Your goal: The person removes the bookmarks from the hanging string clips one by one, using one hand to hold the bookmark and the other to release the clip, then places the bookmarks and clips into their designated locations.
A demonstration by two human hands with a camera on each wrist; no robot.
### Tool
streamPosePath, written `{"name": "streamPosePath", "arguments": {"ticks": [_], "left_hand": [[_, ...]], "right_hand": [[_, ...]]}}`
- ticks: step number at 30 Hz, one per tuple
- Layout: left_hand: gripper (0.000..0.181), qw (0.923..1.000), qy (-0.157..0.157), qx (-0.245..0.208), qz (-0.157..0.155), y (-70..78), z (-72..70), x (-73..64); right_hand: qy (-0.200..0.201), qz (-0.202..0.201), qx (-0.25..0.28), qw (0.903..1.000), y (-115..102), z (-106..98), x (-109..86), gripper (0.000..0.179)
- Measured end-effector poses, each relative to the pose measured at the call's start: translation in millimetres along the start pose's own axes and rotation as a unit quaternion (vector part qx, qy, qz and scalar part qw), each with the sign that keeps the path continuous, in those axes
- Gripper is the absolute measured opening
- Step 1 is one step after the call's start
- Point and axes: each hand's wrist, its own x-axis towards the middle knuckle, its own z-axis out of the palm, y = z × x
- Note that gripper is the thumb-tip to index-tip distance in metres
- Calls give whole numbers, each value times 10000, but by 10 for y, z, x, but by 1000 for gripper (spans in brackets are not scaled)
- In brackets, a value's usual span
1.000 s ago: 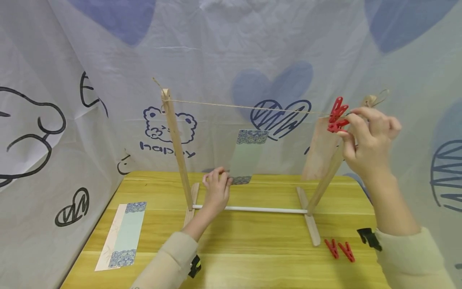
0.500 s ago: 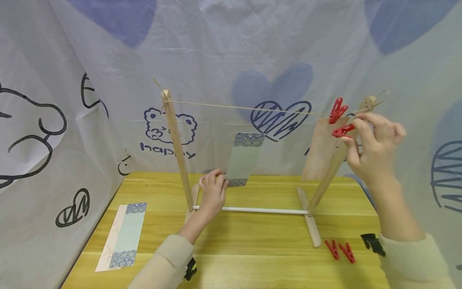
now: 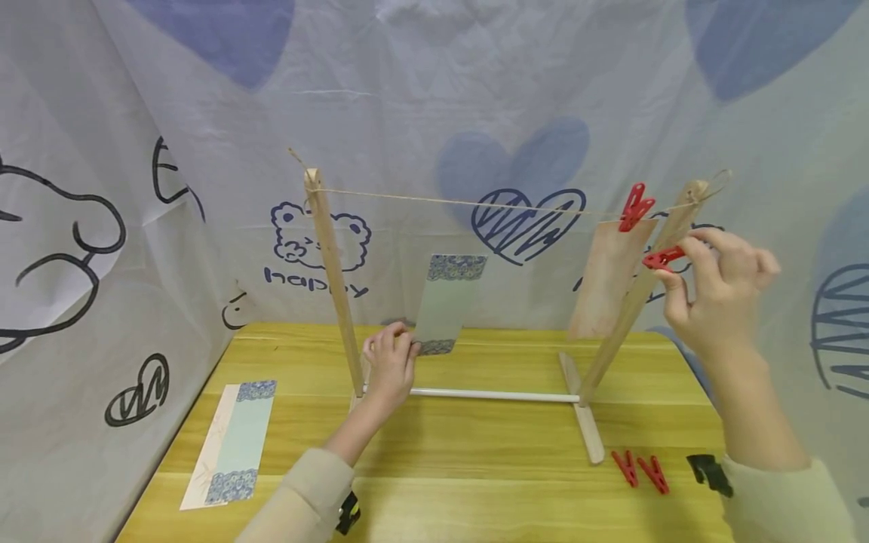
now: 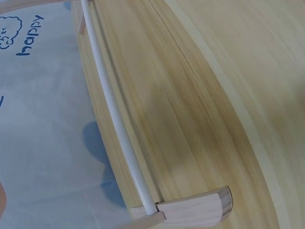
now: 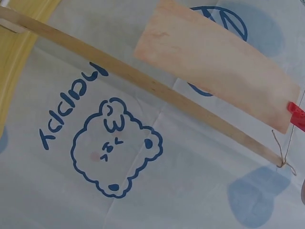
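My left hand (image 3: 390,366) pinches a pale green paper strip (image 3: 446,305) with blue patterned ends by its lower left corner, below the string (image 3: 421,197). Between thumb and fingers of my right hand (image 3: 723,302) is a red clothespin (image 3: 664,258), just in front of the right post. A second red clothespin (image 3: 634,210) clips a pinkish paper strip (image 3: 603,283) to the string's right end. The right wrist view shows this pinkish strip (image 5: 214,64) beside the post, with its clothespin (image 5: 297,116) at the edge. The left wrist view has only a sliver of skin at its left edge.
A wooden frame stands on the table (image 3: 475,483), with a left post (image 3: 333,279), a right post (image 3: 621,317) and a white crossbar (image 3: 495,394). Two red clothespins (image 3: 638,472) lie at front right. Overlapping paper strips (image 3: 237,445) lie at left. A printed cloth hangs behind.
My right hand has drawn its clothespin right and down, away from the clipped one. My left hand has moved left and slightly down with the green strip.
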Motion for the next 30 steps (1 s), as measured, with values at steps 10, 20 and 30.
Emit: {"name": "streamPosePath", "arguments": {"ticks": [10, 20, 30], "left_hand": [[20, 9996, 49, 258, -34, -51, -67, -84], [31, 9996, 20, 119, -242, -140, -157, -187], [20, 9989, 66, -10, -456, -218, -257, -264]], "right_hand": [[-91, -7, -200, 9998, 128, -97, -184, 50], [-405, 107, -397, 9983, 246, -196, -383, 48], [-660, 257, -428, 9966, 296, -285, -553, 49]]}}
